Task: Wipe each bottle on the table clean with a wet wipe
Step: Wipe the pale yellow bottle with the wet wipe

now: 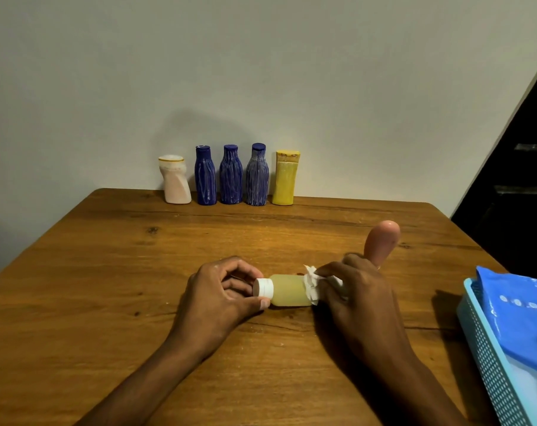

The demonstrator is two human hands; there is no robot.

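The small yellowish bottle (290, 290) lies sideways at the desk's (107, 272) centre. The left hand (221, 295) pinches its white cap (263, 287) — steadying it, likely — while the right hand (358, 298) grips the wet wipe (312, 284) around its base. Five bottles wait by the wall.

Figure: the person's body as seen by the head camera. Two forearms enter from the lower edge of the view, both bare to the frame's edge, with no sleeve or cuff showing on either. The left hand (221, 290) is bare: no glove is worn, and no ring, watch or band shows on its visible fingers or wrist. The right hand (358, 290) is likewise ungloved, its wrist unadorned. A short, pale fingernail shows at the tip of the left thumb. The skin of both hands appears smooth and unmarked.
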